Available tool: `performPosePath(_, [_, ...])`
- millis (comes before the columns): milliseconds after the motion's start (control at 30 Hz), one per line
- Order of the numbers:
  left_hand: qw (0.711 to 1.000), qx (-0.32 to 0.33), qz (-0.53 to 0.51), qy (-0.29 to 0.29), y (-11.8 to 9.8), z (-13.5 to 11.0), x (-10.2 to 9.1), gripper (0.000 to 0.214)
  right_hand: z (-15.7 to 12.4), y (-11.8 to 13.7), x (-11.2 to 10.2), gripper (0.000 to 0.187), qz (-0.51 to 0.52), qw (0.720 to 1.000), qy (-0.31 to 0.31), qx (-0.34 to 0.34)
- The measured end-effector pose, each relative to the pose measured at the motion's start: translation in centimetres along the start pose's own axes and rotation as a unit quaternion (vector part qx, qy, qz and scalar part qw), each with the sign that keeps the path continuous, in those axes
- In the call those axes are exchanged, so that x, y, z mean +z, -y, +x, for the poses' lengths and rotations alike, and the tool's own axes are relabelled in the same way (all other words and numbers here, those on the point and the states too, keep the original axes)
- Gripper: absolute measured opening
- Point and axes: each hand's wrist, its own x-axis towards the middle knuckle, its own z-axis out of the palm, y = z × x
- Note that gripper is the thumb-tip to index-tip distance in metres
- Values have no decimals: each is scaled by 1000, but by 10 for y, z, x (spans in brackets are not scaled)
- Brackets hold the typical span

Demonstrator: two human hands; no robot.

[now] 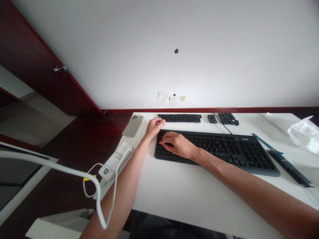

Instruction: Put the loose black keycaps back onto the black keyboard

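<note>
A black keyboard (224,149) lies across the white table (179,196). My right hand (178,144) rests on its left end, fingers curled down onto the keys there. My left hand (155,126) sits just beyond the keyboard's top left corner, fingers curled in a loose fist; what they hold, if anything, is hidden. Behind the keyboard, rows of loose black keycaps (179,118) lie near the table's far edge, close to my left hand's fingertips.
A phone (133,126) lies face down at the table's far left corner. A white power bank (115,161) with a white cable (99,199) sits on the left edge. More keycap clusters (226,118), a black strip tool (289,167) and a plastic bag (302,132) lie at right.
</note>
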Motion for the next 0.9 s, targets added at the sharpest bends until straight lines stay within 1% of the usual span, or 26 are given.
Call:
performPosePath(100, [1000, 17, 14, 0, 2, 0, 1, 24, 1, 5, 0, 19, -29, 999, 13, 7])
performPosePath(200, [999, 22, 28, -5, 6, 1, 2, 23, 3, 14, -3, 21, -99, 994, 41, 11])
performPosePath(300, [999, 17, 36, -11, 11, 2, 3, 25, 4, 27, -6, 25, -188, 979, 81, 19])
performPosePath(400, [999, 17, 36, -12, 15, 3, 4, 26, 6, 39, -5, 23, -244, 963, 112, 34])
performPosePath(500, [999, 25, 37, -30, 16, 2, 5, 26, 8, 46, -3, 23, -262, 955, 129, 51])
performPosePath(700, [991, 35, 44, -124, 13, -1, 3, 30, 10, 50, 1, 20, -274, 950, 134, 62])
performPosePath(767, [989, 33, 44, -134, 11, -1, 3, 30, 10, 51, 0, 20, -275, 949, 137, 67])
performPosePath(900, [988, 44, 58, -136, 12, -1, 5, 31, 6, 52, 0, 22, -259, 953, 134, 81])
